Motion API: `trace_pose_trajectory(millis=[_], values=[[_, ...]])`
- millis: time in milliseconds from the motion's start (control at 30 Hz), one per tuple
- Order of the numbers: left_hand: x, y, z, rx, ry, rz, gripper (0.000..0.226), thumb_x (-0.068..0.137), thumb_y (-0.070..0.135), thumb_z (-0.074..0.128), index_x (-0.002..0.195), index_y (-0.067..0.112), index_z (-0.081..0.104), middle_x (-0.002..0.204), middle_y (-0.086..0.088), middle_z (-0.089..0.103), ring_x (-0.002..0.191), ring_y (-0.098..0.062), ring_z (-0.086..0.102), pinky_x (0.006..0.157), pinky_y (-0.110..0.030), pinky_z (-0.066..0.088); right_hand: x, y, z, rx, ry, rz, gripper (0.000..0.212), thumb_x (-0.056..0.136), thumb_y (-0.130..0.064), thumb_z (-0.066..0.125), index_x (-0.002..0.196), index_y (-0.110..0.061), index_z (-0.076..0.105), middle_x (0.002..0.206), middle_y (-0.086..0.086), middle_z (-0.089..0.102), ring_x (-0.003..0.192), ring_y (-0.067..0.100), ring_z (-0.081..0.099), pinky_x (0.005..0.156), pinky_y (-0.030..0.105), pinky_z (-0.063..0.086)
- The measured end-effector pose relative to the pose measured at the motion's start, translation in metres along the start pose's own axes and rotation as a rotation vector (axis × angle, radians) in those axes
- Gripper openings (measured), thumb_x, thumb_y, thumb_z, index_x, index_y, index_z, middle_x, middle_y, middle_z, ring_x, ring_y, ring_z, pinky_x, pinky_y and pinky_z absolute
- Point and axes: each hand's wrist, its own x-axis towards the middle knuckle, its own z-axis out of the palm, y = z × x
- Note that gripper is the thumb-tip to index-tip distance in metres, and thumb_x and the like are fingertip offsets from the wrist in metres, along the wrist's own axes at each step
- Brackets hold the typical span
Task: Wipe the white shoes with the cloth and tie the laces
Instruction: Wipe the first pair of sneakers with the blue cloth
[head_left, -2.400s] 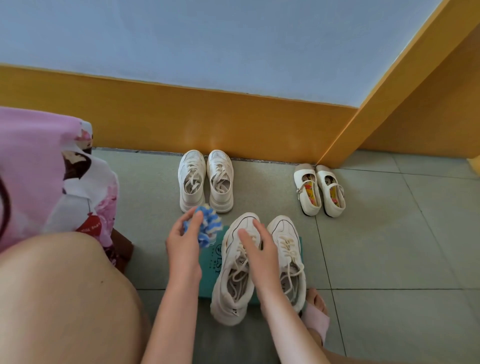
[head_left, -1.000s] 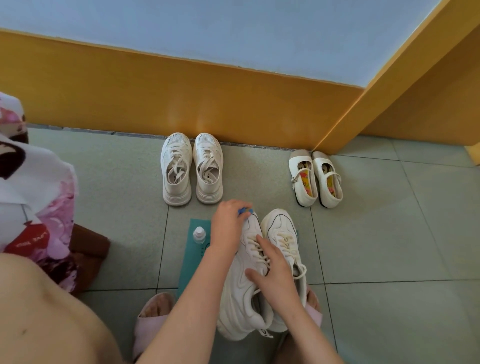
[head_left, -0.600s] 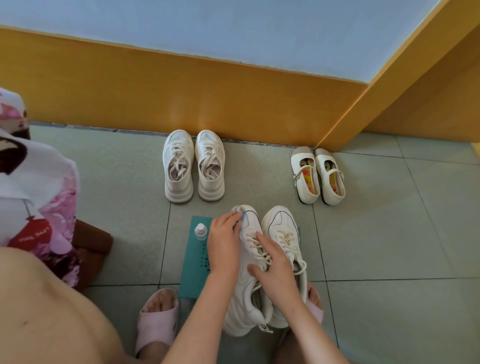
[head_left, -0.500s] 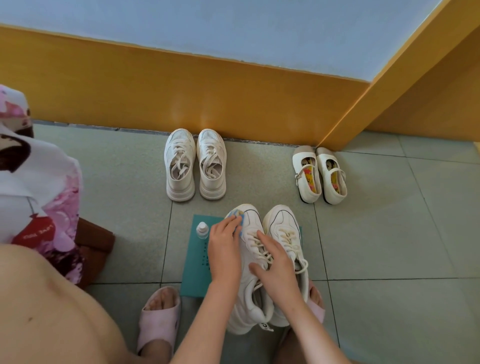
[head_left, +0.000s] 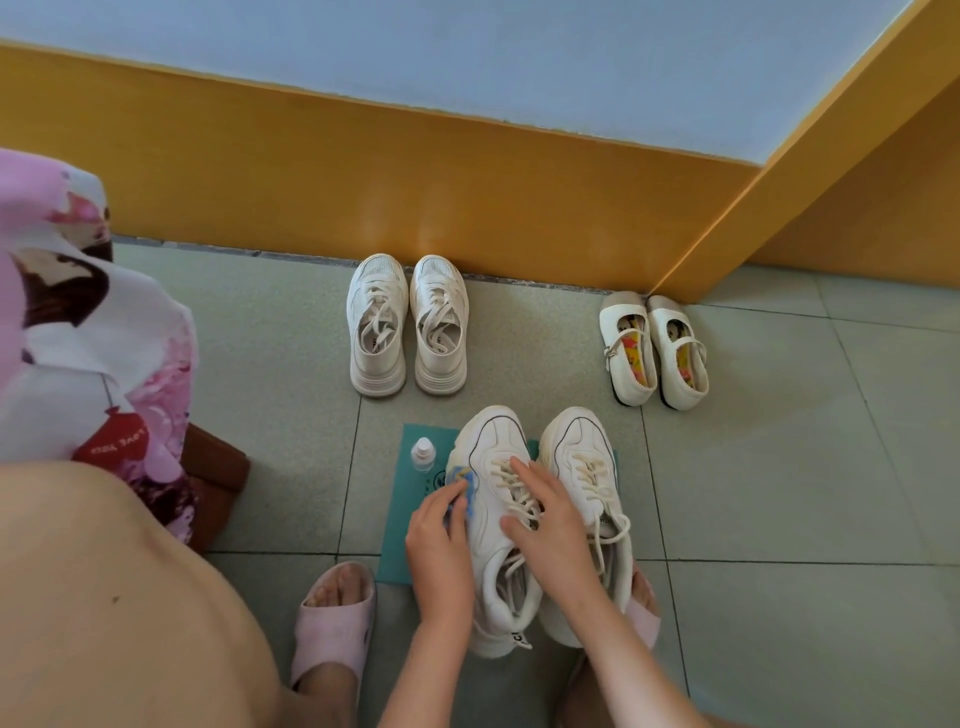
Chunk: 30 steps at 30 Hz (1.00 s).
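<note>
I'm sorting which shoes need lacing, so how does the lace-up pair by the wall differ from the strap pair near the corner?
The lace-up pair has crossed laces; the strap pair has one strap across each shoe. The lace-up pair is closed and thick-soled, the strap pair low-cut and open. The lace-up pair's linings are pale; the strap pair's insoles are colourful. Both are off-white, side by side, toes toward the wall.

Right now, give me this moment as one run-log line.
phase: wiping | left hand: holds cloth against near-left sneaker | right hand: rests on its laces | tying: not started
</note>
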Motion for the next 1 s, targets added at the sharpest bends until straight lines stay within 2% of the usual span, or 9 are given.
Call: trace_pose_trajectory(millis=[200, 333, 400, 533, 700, 1000], values=[[-0.004, -0.002, -0.007, -0.031, -0.021, -0.03, 0.019, 0.089, 0.006, 0.058, 0.102, 0.016, 0.068, 0.099, 0.007, 0.065, 0.093, -0.007, 0.06, 0.084, -0.019, 0.045, 0.001, -0.002, 0.0, -0.01, -0.014, 0.006, 0.065, 0.084, -0.001, 0.063, 0.139, -0.03, 0.044, 0.15, -0.004, 0.032, 0.136, 0.005, 0.028, 0.104, 0.012, 0.018], [-0.01, -0.002, -0.012, -0.042, -0.036, -0.049, 0.019, 0.089, 0.004, 0.058, 0.101, 0.015, 0.068, 0.097, 0.009, 0.065, 0.089, 0.001, 0.058, 0.078, 0.0, 0.038, 0.0, -0.003, 0.002, -0.049, -0.013, -0.001, 0.066, 0.084, -0.003, 0.063, 0.141, -0.029, 0.042, 0.152, -0.003, 0.03, 0.14, 0.009, 0.026, 0.106, 0.013, 0.016], [-0.016, -0.004, -0.015, -0.058, -0.041, -0.07, 0.019, 0.089, 0.004, 0.058, 0.098, 0.016, 0.068, 0.095, 0.01, 0.064, 0.089, 0.006, 0.057, 0.075, 0.003, 0.037, -0.001, -0.004, 0.001, -0.041, -0.023, -0.003, 0.066, 0.085, -0.004, 0.064, 0.141, -0.029, 0.042, 0.152, -0.004, 0.029, 0.139, 0.008, 0.026, 0.105, 0.013, 0.017], [-0.019, -0.011, -0.022, -0.119, -0.077, -0.172, 0.019, 0.089, 0.005, 0.057, 0.09, 0.022, 0.066, 0.092, 0.01, 0.066, 0.09, 0.0, 0.059, 0.074, -0.005, 0.041, -0.002, -0.004, -0.002, -0.035, -0.044, -0.004, 0.066, 0.085, -0.008, 0.065, 0.142, -0.03, 0.04, 0.152, -0.005, 0.028, 0.139, 0.008, 0.025, 0.105, 0.014, 0.018], [-0.001, -0.001, -0.023, -0.182, -0.081, -0.223, 0.016, 0.091, 0.01, 0.055, 0.097, 0.019, 0.066, 0.095, 0.006, 0.065, 0.091, -0.006, 0.058, 0.081, -0.021, 0.043, -0.004, -0.005, -0.003, -0.002, -0.062, 0.0, 0.07, 0.082, -0.015, 0.071, 0.142, -0.032, 0.039, 0.152, -0.007, 0.026, 0.14, 0.007, 0.023, 0.107, 0.018, 0.017], [0.025, 0.002, -0.001, -0.09, -0.058, -0.086, 0.024, 0.087, 0.007, 0.061, 0.108, 0.016, 0.068, 0.102, 0.006, 0.066, 0.094, -0.007, 0.061, 0.084, -0.017, 0.045, -0.002, -0.003, -0.001, -0.008, -0.067, 0.002, 0.071, 0.082, -0.015, 0.071, 0.142, -0.032, 0.038, 0.153, -0.005, 0.024, 0.14, 0.007, 0.022, 0.107, 0.017, 0.017]])
